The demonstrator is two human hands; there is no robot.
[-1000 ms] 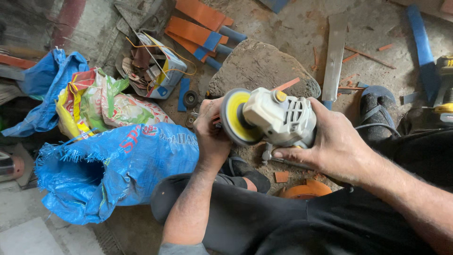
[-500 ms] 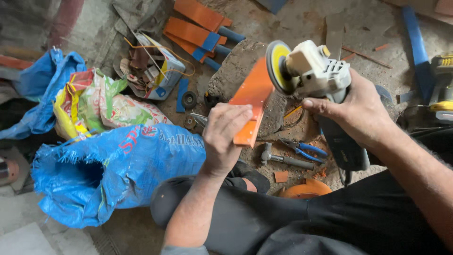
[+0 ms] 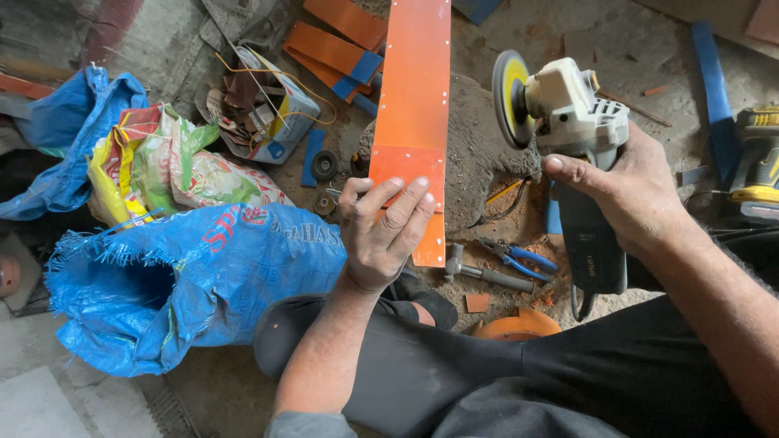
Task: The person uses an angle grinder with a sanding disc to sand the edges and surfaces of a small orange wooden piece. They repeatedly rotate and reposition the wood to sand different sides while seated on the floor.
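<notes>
At the far left lay an open blue woven plastic sack [image 3: 195, 284], with a crumpled multicoloured printed bag [image 3: 178, 166] just behind it. Further right, a box of scrap wire and metal parts [image 3: 264, 113] sat on the dirty concrete floor [image 3: 633, 49].

The left hand [image 3: 385, 231] rested flat on the near end of a long orange sheet-metal strip [image 3: 414, 97], fingers spread over its top face and the thumb at its left edge, pressing it down rather than pinching it. The strip ran away from the hand toward the top of the view, its far end out of frame, and lay across a rough grey stone block [image 3: 479, 162]. Blue-handled pliers [image 3: 515, 258] and a small hammer [image 3: 483, 272] lay below the strip's near end.

The right hand [image 3: 637, 195] was wrapped closed around the dark body of a white angle grinder with a yellow-backed disc [image 3: 568, 122]. The disc stood just right of the strip, apart from it.
</notes>
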